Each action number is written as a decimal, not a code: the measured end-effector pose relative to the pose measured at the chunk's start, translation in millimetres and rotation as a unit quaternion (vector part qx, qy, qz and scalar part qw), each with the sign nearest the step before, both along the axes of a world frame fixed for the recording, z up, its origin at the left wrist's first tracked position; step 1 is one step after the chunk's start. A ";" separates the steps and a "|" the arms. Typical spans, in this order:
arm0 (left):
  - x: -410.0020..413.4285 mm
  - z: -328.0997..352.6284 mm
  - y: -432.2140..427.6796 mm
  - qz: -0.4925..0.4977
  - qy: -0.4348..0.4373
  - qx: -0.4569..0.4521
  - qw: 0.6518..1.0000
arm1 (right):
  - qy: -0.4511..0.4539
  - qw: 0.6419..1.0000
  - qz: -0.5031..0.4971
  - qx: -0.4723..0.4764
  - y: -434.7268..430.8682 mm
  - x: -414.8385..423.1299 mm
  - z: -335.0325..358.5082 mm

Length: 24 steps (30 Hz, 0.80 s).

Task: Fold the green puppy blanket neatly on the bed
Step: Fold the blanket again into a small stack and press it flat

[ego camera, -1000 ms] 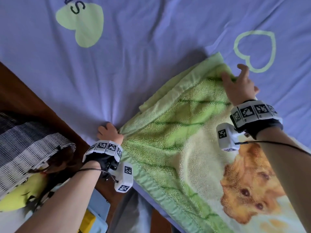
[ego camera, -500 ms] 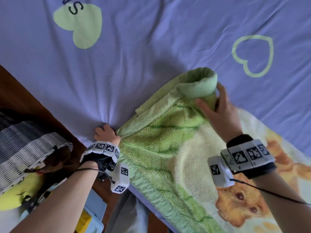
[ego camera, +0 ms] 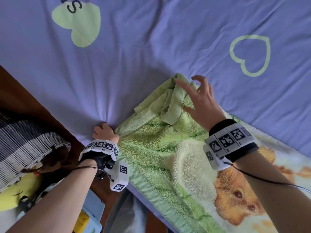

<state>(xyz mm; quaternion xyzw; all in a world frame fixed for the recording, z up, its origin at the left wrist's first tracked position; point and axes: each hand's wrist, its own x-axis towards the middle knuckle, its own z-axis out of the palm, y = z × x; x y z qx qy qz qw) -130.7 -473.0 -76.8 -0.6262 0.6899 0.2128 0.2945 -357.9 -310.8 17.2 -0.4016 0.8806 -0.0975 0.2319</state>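
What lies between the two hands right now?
In the head view, only green puppy blanket lies between the left hand and the right hand, including a bunched fold by the right fingers.

You're looking down at a bed covered in a lavender cotton sheet (ego camera: 168,39) with pale green hearts printed on it, one solid at the top left, one just an outline at the top right. The sheet's pretty wrinkled, with creases fanning out from the near edge by the dark brown wooden bed frame (ego camera: 33,105). Lying right on it is the fluffy green fleece blanket with the golden puppy print (ego camera: 159,148), spread flat toward the right, its far corner bunched into a loose lump.
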 end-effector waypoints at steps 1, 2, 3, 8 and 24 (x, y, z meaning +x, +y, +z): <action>0.0 0.0 0.4 0.001 0.002 -0.002 1.000 | -0.007 0.999 0.027 0.016 -2.8 -2.5 -0.6; -0.2 0.2 0.4 0.001 0.003 -0.004 1.000 | -0.011 0.999 0.040 0.030 -4.2 -4.5 -1.1; -0.3 0.4 0.6 0.001 0.005 -0.004 1.000 | -0.011 0.998 0.040 0.038 -4.8 -5.9 -1.3; -0.4 1.6 1.7 0.008 0.012 -0.011 1.000 | 0.032 0.999 0.007 0.027 2.7 -14.3 1.5; 2.2 -2.6 1.2 0.010 0.018 -0.013 1.000 | 0.058 0.983 0.124 0.119 23.1 -31.9 6.1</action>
